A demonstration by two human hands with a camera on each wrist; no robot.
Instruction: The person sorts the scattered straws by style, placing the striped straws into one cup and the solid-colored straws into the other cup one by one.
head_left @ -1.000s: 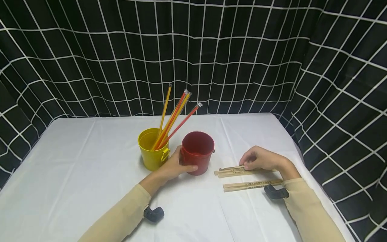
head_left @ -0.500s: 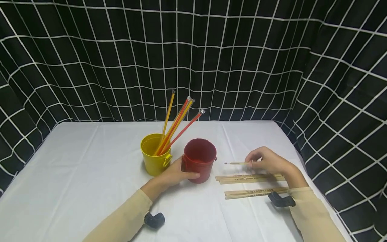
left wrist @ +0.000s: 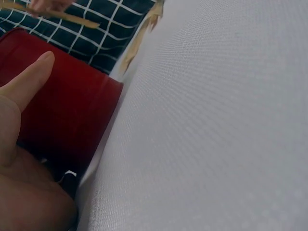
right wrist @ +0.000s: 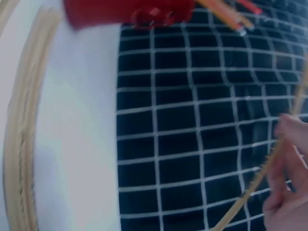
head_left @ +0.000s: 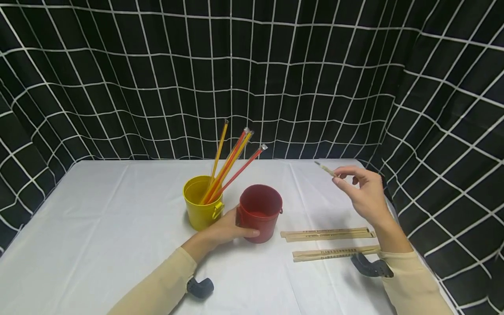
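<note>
My left hand [head_left: 220, 229] holds the small red bucket [head_left: 261, 210], thumb across its front and the other fingers behind it. In the left wrist view, the thumb lies along the wall of the red bucket [left wrist: 72, 91]. Above the table at the right, my right hand [head_left: 364, 192] pinches a thin paper-wrapped straw [head_left: 326, 169] between thumb and fingers. The straw [right wrist: 262, 173] slants through the right wrist view, past the fingertips on both sides. More paper-wrapped straws [head_left: 327, 234] lie in two groups on the table below that hand.
Just left of the red bucket stands a yellow bucket [head_left: 202, 216] with several orange, yellow and red sticks [head_left: 226, 166] leaning out of it, their tips in clear wrap. A white cloth [head_left: 118, 218] covers the table. Black curtain with a white grid [head_left: 197, 65] hangs behind.
My right hand has picked up a paper-wrapped straw from the upper group and raised it, tilting its end upward. The left hand keeps its hold on the red bucket.
</note>
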